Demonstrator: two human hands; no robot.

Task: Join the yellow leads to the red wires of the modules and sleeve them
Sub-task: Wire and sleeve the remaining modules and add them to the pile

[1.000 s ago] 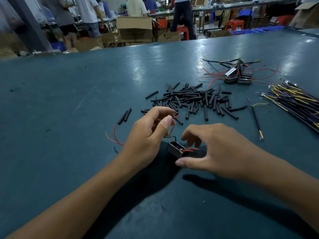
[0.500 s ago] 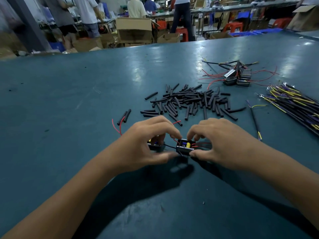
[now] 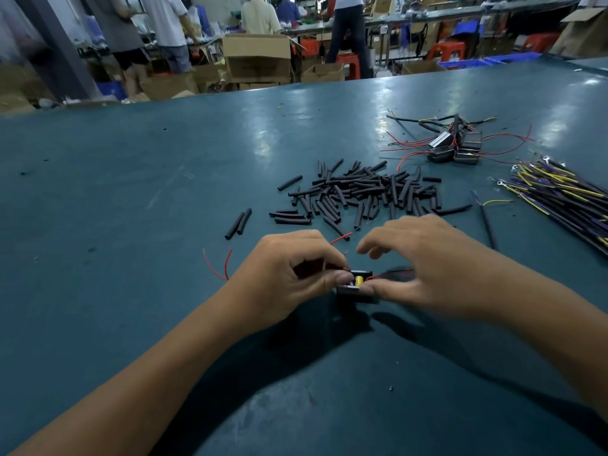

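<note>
A small black module (image 3: 357, 284) with a yellow part inside lies on the green table just in front of me. My left hand (image 3: 289, 274) pinches its left end, thumb against the case. My right hand (image 3: 427, 268) rests its thumb on the right end, the other fingers lifted and slightly blurred. Thin red wires (image 3: 217, 264) loop out past my left hand, and another red wire (image 3: 391, 274) runs under my right palm. A heap of black sleeve pieces (image 3: 362, 192) lies beyond my hands. More modules (image 3: 457, 148) with red wires sit at the back right.
A bundle of yellow and purple leads (image 3: 559, 192) lies at the right edge, and one loose black cable (image 3: 487, 222) near it. Two sleeve pieces (image 3: 238, 223) lie apart to the left. Cardboard boxes (image 3: 256, 57) and people stand beyond the table's far edge.
My hands came together on the module, which turned so its yellow part faces up. The right fingers have lifted off it since half a second ago.
</note>
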